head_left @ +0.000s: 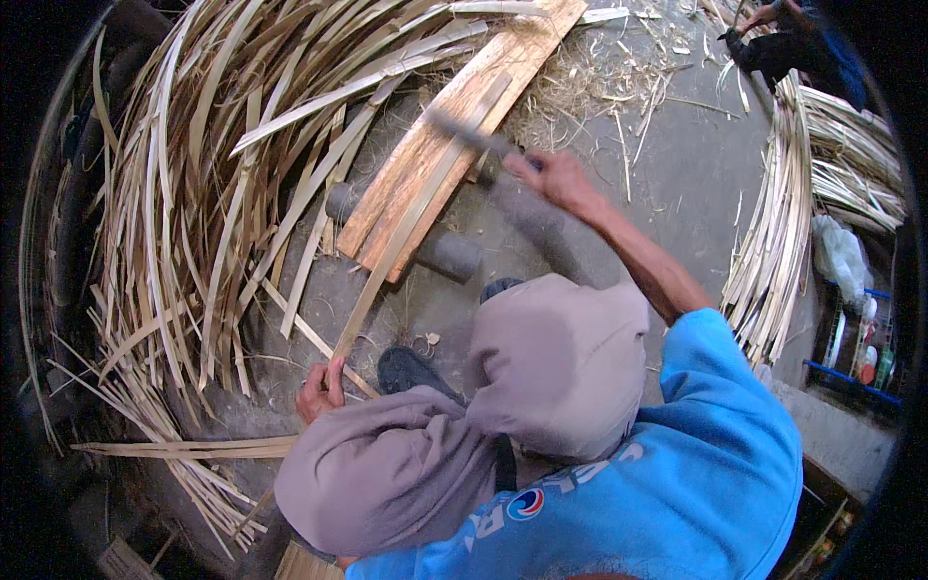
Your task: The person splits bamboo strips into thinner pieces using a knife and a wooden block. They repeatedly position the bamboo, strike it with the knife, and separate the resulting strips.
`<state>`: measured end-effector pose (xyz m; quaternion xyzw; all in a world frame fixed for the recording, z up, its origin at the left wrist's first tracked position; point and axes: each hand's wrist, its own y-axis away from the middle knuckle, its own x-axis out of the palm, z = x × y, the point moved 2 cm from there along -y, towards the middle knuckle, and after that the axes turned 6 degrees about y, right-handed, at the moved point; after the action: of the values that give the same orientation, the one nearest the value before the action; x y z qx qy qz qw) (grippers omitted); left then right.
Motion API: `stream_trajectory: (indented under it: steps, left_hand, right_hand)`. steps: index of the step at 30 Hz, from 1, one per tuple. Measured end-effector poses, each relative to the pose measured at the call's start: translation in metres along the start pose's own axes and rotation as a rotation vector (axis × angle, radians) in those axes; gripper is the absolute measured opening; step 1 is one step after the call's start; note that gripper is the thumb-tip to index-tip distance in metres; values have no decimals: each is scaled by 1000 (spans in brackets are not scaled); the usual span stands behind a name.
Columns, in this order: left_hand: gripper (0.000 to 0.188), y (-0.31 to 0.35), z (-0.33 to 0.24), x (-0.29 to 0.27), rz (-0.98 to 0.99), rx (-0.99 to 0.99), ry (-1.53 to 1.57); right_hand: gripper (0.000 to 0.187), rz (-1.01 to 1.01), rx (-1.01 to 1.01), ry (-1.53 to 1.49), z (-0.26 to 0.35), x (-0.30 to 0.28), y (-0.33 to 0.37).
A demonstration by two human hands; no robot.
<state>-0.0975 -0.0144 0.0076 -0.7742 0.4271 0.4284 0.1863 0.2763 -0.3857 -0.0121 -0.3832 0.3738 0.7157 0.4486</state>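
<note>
My right hand [563, 181] is wrapped round the handle of a knife [462, 130], whose broad blade is smeared by motion. The blade lies across a long flat bamboo strip [421, 193] on a rough wooden plank [387, 184]. By my left knee, my left hand [320, 390] pinches the near end of this strip between thumb and fingers. Part of that hand is hidden behind my trouser leg. From there the strip slants away up the plank. A grey cylinder [449, 254] shows under the plank's near end.
A large heap of split strips [208, 145] fills the left. Curled shavings [590, 77] litter the floor beyond the plank. On the right lie a strip bundle [778, 232], a plastic bag [839, 256] and a blue rack [855, 367]. Another person's hand [764, 14] appears at the far right.
</note>
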Motion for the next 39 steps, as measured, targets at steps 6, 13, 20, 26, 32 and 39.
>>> stream_trajectory:
  steps: [6,13,20,26,32,39]
  left_hand:
    - [33,-7,7,-6,127,-192,109]
    - [36,-51,-44,11,264,-89,129]
    - [49,-75,-63,13,154,35,151]
    - [54,3,65,-36,-8,111,104]
    - [49,-20,15,-18,13,247,-23]
    - [37,-84,-67,45,126,382,-25]
  right_hand:
    - [75,-107,275,-190,-43,-2,-29]
    - [66,-301,104,83,-31,-5,-16]
    - [59,-350,-81,166,-8,38,-3]
    - [62,-301,12,100,-20,21,-20]
    - [68,-95,122,-187,24,48,0]
    - [59,95,-152,-91,94,67,95]
